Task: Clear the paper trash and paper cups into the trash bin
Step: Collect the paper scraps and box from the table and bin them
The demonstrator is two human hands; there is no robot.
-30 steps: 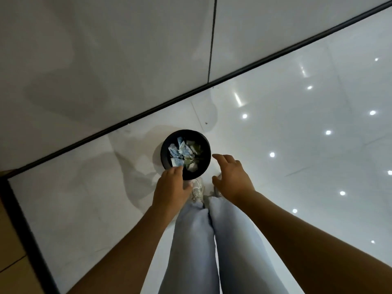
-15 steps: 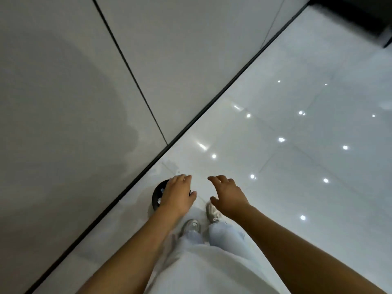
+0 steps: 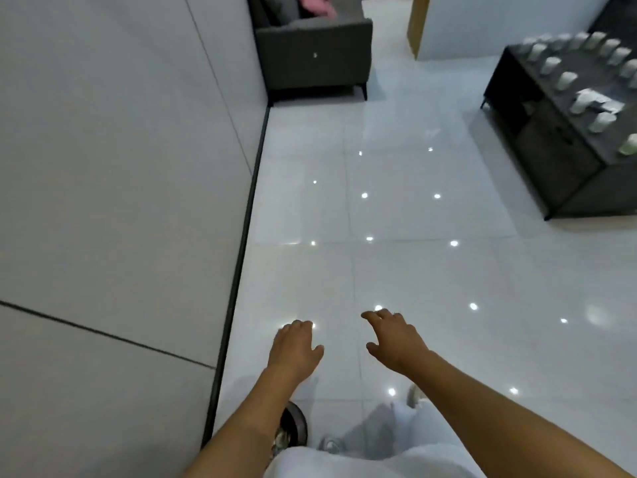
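A: We take the biggest first. A glossy white tiled floor (image 3: 396, 219) fills most of the view, dotted with reflected ceiling lights, and a pale panelled wall (image 3: 113, 167) runs down its left edge, with a dark strip where the two meet.

B: Next we see a dark grey sofa (image 3: 310, 53) at the far end of that wall, something pink lying on its seat. At the floor's far right stands a low black table (image 3: 551, 132).

A: And the table's top carries the paper cups (image 3: 567, 80), white ones, standing in rows along its far and right edges. Near the middle we make out crumpled white paper trash (image 3: 599, 100) among them, too blurred to say more.

B: Close to us are pale trousers (image 3: 379, 450) and a light shoe (image 3: 331, 445) at the bottom edge. The trash bin (image 3: 296, 426), dark and round, sits on the floor near the wall, just left of that shoe, half hidden by the left forearm. Some paper shows inside it.

A: Then the hands. Our left hand (image 3: 294, 350) is held out above the floor, fingers loosely bent, holding nothing.

B: Our right hand (image 3: 396, 339) is beside it, apart from it, fingers spread and relaxed, also holding nothing.
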